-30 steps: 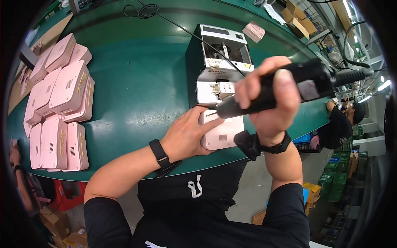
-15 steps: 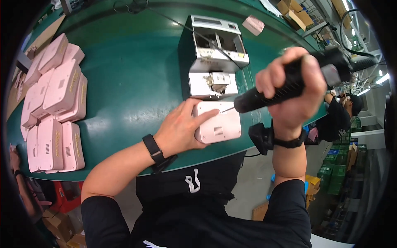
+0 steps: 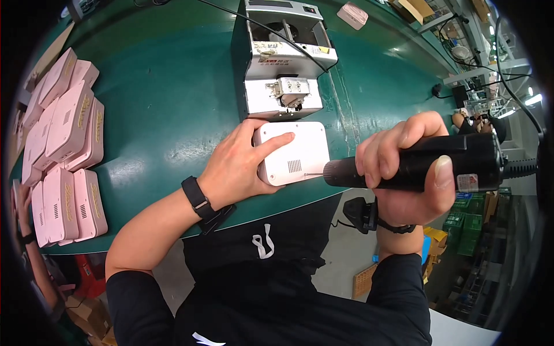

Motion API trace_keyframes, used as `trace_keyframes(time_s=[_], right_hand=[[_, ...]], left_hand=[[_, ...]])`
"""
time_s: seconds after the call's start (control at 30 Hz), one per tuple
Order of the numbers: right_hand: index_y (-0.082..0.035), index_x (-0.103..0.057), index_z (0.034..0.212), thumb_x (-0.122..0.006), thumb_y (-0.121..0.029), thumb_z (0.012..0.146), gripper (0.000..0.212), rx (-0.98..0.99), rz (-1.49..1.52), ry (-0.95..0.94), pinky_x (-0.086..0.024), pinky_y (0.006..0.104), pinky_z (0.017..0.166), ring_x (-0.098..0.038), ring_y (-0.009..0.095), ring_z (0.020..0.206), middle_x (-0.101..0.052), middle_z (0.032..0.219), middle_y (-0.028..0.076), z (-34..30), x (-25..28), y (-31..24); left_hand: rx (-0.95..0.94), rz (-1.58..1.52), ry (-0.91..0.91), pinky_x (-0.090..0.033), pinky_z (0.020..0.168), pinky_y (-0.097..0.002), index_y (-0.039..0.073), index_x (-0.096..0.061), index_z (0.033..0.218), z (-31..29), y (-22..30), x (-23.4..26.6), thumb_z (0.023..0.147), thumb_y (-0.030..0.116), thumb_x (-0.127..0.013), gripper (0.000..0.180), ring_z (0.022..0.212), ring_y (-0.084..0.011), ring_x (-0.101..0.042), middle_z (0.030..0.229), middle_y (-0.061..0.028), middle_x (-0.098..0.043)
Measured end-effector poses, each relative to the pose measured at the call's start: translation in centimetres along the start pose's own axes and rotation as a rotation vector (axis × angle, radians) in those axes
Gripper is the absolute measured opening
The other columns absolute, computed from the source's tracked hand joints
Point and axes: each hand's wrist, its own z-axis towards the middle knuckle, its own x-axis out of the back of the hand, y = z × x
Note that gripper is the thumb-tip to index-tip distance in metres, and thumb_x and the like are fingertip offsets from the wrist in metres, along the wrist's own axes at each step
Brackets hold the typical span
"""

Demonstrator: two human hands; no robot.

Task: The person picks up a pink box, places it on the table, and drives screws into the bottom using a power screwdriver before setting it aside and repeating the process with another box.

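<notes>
A pale pink plastic case (image 3: 309, 147) with a small vent grille and corner holes lies on the green bench in front of me. Gripping it from the left is my left hand (image 3: 236, 155), its thumb laid across the top face and its fingers along the far edge. My right hand (image 3: 404, 179) is wrapped round a black electric screwdriver (image 3: 461, 151), held nearly level. The thin bit (image 3: 313, 174) points left and reaches the near part of the case, right of the grille; whether it sits in a hole I cannot tell.
Just beyond the case stands a grey and black screw feeder machine (image 3: 262, 63), a cable crossing it. Several pink cases (image 3: 69, 130) are piled at the left. One more pink piece (image 3: 352, 16) lies far back. A person's arm (image 3: 26, 225) shows at the left edge.
My right hand has brought the screwdriver down and toward me, its bit going from the case's far side to its near side. The left hand still holds the case.
</notes>
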Motion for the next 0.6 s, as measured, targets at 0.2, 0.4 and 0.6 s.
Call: trace_keyframes(time_s=[0.2,0.4,0.6], right_hand=[[-0.008,-0.045,0.094,-0.057,-0.049,0.09,0.043,-0.042,0.08,-0.024,-0.042,0.034,0.052,-0.048,0.016,0.047,-0.05,0.064,0.005,-0.7,0.8,1.4],[-0.007,-0.044,0.095,-0.063,-0.046,0.087,0.044,-0.04,0.065,-0.025,-0.044,0.0339,0.055,-0.049,0.016,0.051,-0.051,0.066,0.006,-1.6,0.4,0.9],[-0.008,-0.047,0.097,-0.059,-0.047,0.089,0.042,0.016,0.048,-0.062,-0.044,0.035,0.055,-0.049,0.017,0.049,-0.051,0.065,0.005,1.4,-0.1,0.5]], left_hand=[[0.014,0.017,-0.017,-0.054,0.089,-0.0419,0.025,-0.061,0.131,-0.2,0.1,0.1,0.054,0.02,-0.09,0.082,0.107,-0.0354,-0.058,0.122,-0.0162,-0.05],[0.003,0.008,0.003,-0.054,0.089,-0.0418,0.025,-0.061,0.131,-0.1,-0.1,0.0,0.054,0.022,-0.09,0.082,0.107,-0.036,-0.058,0.122,-0.0165,-0.049],[0.043,0.018,0.002,-0.054,0.089,-0.0424,0.024,-0.061,0.13,-0.4,0.5,0.8,0.055,0.023,-0.09,0.08,0.108,-0.0359,-0.058,0.121,-0.0163,-0.049]])
